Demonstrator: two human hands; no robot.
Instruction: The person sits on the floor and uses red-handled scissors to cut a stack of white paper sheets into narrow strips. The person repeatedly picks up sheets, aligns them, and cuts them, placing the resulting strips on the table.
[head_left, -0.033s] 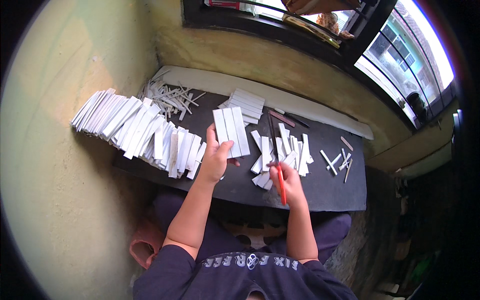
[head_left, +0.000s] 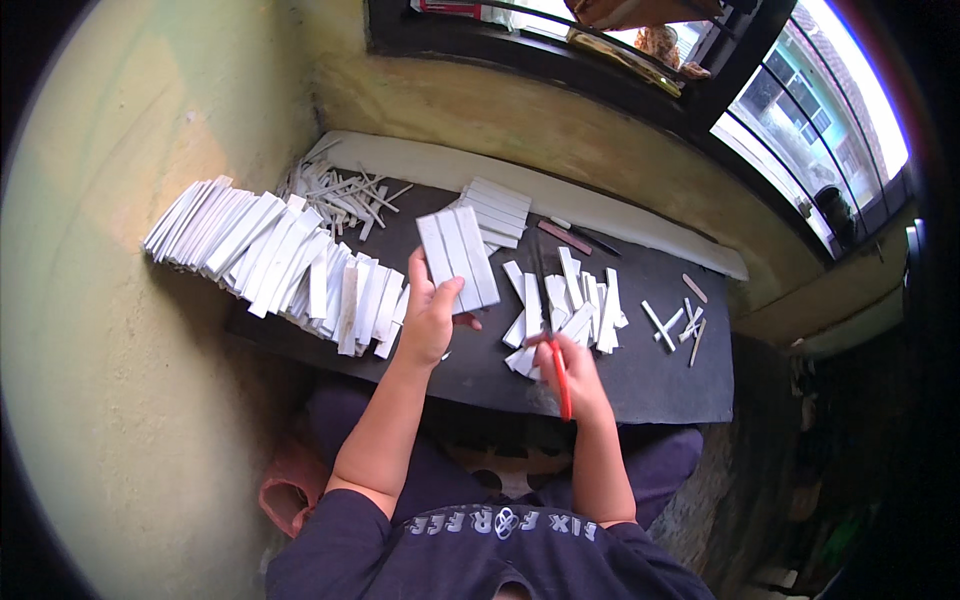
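My left hand (head_left: 430, 315) grips a flat white panel (head_left: 458, 260) with dark lines along it that divide it into strips. Its thumb lies on the front, the fingers go behind. In my right hand (head_left: 575, 375) is a pair of scissors (head_left: 563, 385) with a red handle, its long dark blades pointing away from me. The blades are apart from the panel, over a loose pile of white strips (head_left: 605, 315). Beyond the panel lies a similar lined white sheet (head_left: 497, 208).
A long row of stacked white strips (head_left: 270, 250) fills the left of the dark table (head_left: 660, 385). Thin offcuts (head_left: 350, 195) lie behind it. A brownish stick (head_left: 564, 237) and a dark pen-like thing (head_left: 590, 236) lie at the back. Several small pieces (head_left: 675, 322) sit at right.
The panel in my left hand has tilted and shifted slightly left. My right hand with the scissors has moved a little left and toward me.
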